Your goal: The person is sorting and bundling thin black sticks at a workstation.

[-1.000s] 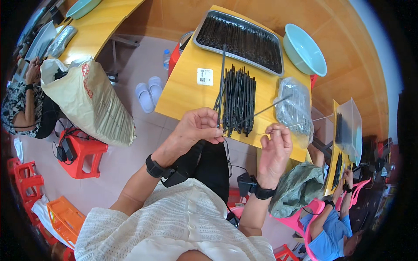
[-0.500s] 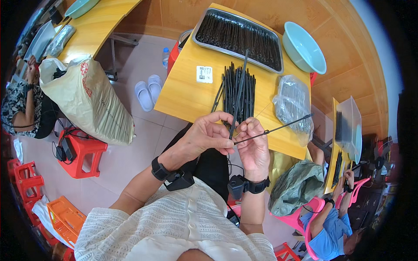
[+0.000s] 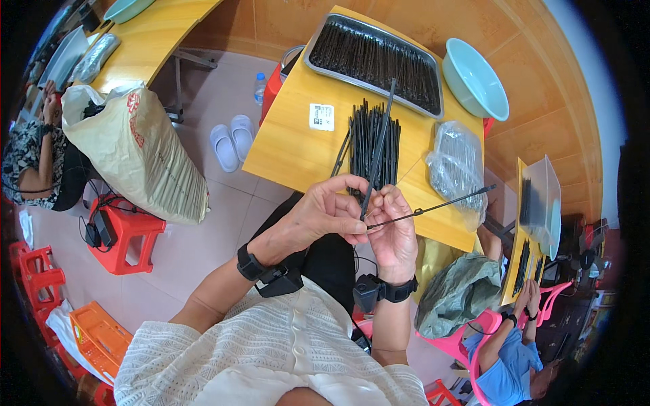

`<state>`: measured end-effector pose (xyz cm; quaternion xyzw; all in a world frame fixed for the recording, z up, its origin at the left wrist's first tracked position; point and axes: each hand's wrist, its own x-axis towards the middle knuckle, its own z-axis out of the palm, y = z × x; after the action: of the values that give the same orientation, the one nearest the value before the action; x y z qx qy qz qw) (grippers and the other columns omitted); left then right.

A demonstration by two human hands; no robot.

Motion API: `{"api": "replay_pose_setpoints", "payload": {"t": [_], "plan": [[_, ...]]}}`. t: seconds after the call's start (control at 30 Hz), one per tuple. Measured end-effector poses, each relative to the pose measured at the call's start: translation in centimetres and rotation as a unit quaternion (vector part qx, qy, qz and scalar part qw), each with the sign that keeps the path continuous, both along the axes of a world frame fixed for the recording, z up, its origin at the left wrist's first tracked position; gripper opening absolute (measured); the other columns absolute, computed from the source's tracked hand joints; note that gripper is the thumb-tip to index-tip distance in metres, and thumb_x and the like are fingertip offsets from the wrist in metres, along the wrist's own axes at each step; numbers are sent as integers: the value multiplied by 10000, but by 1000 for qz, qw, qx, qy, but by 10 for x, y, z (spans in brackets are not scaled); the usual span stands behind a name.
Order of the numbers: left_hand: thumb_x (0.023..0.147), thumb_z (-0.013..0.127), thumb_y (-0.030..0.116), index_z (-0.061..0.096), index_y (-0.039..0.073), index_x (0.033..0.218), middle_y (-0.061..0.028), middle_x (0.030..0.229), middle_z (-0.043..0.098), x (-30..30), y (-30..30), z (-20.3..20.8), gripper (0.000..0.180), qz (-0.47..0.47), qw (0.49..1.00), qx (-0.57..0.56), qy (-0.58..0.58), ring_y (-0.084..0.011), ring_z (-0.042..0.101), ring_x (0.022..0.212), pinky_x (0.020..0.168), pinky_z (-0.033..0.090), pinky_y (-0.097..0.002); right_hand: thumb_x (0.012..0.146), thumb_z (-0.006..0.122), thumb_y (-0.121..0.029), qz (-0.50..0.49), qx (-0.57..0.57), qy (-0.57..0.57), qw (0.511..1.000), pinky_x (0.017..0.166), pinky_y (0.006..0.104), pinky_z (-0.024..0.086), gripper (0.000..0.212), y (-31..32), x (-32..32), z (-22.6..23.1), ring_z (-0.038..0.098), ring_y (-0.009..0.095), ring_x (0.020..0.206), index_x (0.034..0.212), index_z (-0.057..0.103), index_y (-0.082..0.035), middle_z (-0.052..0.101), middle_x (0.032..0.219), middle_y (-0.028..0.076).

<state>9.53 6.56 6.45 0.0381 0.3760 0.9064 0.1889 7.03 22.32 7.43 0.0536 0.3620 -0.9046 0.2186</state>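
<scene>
My left hand [image 3: 332, 213] has thumb and forefinger pinched on the lower end of a flat black strip [image 3: 382, 135], which points up and away over the table. Close beside it, my right hand [image 3: 395, 230] is closed at the fingertips near the same spot. A thin black rod [image 3: 447, 206] with small knobs along it runs from between my fingers out to the right. The two pieces meet at my left fingertips; how they join is hidden. Behind my hands, a bundle of black strips [image 3: 362, 139] lies on the yellow table [image 3: 284, 152].
A metal tray [image 3: 365, 88] of thin black rods sits at the table's far side, near a pale blue bowl [image 3: 477, 81]. A clear plastic bag [image 3: 455, 159] and a white label [image 3: 321, 116] lie nearer. A big sack [image 3: 152, 159] stands left; co-workers sit on both sides.
My hands keep their pinch at nearly the same place. The whole view has shifted slightly. At right, the co-worker's hands have moved nearer to that person's body.
</scene>
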Motion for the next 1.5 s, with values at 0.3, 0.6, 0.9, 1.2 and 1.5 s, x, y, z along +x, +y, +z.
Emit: {"api": "replay_pose_setpoints", "payload": {"t": [0.3, 0.6, 0.9, 1.2, 1.5], "plan": [[740, 635, -55, 438, 33, 1122, -70, 708, 596, 1, 1, 1, 439, -13, 1000, 11, 7, -180, 647, 673, 656, 553, -295, 841, 586, -119, 7, -6, 12, 1000, 591, 266, 476, 107, 2, 1, 0, 560, 105, 662, 922, 557, -55, 599, 791, 37], [747, 640, -44, 431, 44, 1135, -71, 714, 587, 0, 2, 0, 449, -14, 1000, 2, 20, -179, 646, 672, 656, 552, -294, 841, 590, -125, 8, -5, -3, 1000, 602, 253, 467, 100, 3, 2, -3, 560, 92, 705, 920, 565, -69, 593, 793, 26], [740, 643, -59, 448, 52, 1097, -69, 730, 589, 0, 2, 0, 421, -16, 1000, 11, 21, -171, 645, 669, 643, 548, -269, 843, 585, -126, 4, -28, -23, 999, 597, 239, 448, 103, 3, 3, -3, 544, 87, 700, 922, 561, -65, 580, 806, 27], [793, 622, 16, 500, 35, 931, -24, 811, 577, 0, 0, 1, 186, -16, 999, -29, 25, -143, 630, 743, 658, 543, -255, 815, 616, -64, -113, 125, 63, 984, 566, 188, 414, 131, -4, 13, 9, 534, 81, 665, 927, 566, -19, 601, 790, 45], [824, 595, 41, 515, 23, 894, 0, 773, 558, 2, -1, -5, 109, -19, 993, -108, 37, -84, 584, 682, 649, 535, -235, 810, 617, -43, -106, 255, 178, 944, 545, 184, 404, 158, -3, 16, 7, 537, 71, 651, 953, 594, 19, 629, 778, 59]]}}
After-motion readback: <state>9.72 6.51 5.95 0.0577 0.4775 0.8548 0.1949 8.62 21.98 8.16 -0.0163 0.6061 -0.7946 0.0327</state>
